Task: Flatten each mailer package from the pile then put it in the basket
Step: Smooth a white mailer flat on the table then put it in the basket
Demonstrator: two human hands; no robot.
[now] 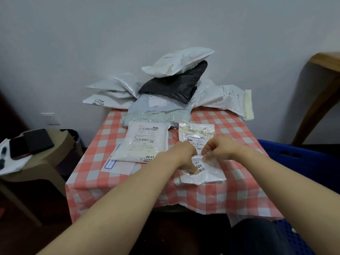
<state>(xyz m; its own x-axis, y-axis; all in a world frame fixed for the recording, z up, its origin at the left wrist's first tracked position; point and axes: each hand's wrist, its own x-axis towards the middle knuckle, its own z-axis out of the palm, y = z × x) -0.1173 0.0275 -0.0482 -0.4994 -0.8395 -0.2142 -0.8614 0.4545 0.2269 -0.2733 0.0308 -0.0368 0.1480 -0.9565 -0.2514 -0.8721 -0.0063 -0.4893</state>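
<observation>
Near the front edge of the table, a small white mailer [204,172] lay flat under both hands. The left hand [184,155] held its left side, thumb pressed on the printed label. The right hand [220,147] pinched its top edge with curled fingers. The two hands were almost touching.

A red-and-white checked tablecloth [95,172] covered the table. On it, a flat white mailer [143,142] lay just left of the left hand, and a smaller crinkled mailer [196,132] lay just beyond the hands. Behind both, against the pale wall [92,43], rose the pile [174,85] of white, grey and black mailers.

Left of the table stood a tan stool [47,164] bearing dark flat objects [31,142]. At the right stood a blue basket [303,159]; its contents could not be made out.
</observation>
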